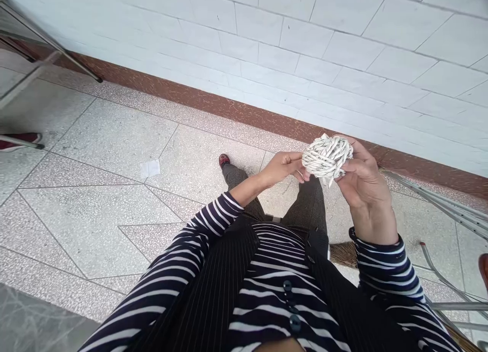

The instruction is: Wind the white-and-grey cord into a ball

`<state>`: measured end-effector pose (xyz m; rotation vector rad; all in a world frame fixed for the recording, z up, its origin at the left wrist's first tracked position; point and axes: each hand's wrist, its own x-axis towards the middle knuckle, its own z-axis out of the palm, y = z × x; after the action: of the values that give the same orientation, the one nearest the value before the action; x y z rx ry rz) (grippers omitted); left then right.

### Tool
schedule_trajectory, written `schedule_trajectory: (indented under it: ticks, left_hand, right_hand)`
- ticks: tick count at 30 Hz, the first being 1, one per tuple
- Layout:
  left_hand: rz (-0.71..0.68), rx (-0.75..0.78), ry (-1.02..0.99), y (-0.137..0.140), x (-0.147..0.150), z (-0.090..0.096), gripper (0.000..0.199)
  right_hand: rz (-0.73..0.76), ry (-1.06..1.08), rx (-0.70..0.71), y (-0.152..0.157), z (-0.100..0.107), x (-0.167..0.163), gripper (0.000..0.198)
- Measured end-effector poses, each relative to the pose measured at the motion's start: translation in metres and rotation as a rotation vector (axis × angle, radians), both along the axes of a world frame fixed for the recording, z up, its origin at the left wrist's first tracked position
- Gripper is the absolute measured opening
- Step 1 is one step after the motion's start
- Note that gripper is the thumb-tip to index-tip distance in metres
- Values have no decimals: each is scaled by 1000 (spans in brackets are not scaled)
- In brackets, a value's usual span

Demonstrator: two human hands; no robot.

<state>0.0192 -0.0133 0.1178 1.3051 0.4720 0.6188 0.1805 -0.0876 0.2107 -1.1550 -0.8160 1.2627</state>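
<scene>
A ball of white, dark-flecked twisted cord (pixel 327 158) is up in front of me, its strands wound across one another, with a loose bit hanging at the bottom. My right hand (pixel 364 184) grips it from the right, thumb on the near side and the other fingers partly hidden behind. At the ball's left edge, my left hand (pixel 286 168) pinches it between thumb and fingers; some fingertips are tucked underneath, and I cannot tell if a single strand is between them.
White tiled wall (pixel 267 52) rises ahead, with a reddish-brown skirting (pixel 183 95) at its foot. Metal legs (pixel 82 65) stand at the left, and metal frames (pixel 438 194) at the right. A broom head (pixel 343 254) is near my right leg. White paper (pixel 150 168) lies on the floor.
</scene>
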Motion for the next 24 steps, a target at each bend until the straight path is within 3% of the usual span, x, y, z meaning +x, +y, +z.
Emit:
schedule_trajectory:
  ticks: [4,10,17,24]
  left_hand:
    - [-1,39,-19,3,-8,-20,40]
    - [-26,6,53,10,-21,-50,28]
    - [-3,104,182,13,-32,-60,20]
    - [-45,155,221,10,-32,-72,24]
  right_hand:
    - [-7,55,-42,-2,-1,7,35]
    - [-13,84,114,-4,10,21,24]
    - [-28,53,179,-7,31,28,29]
    - [-74,-15,170,3,42,30,29]
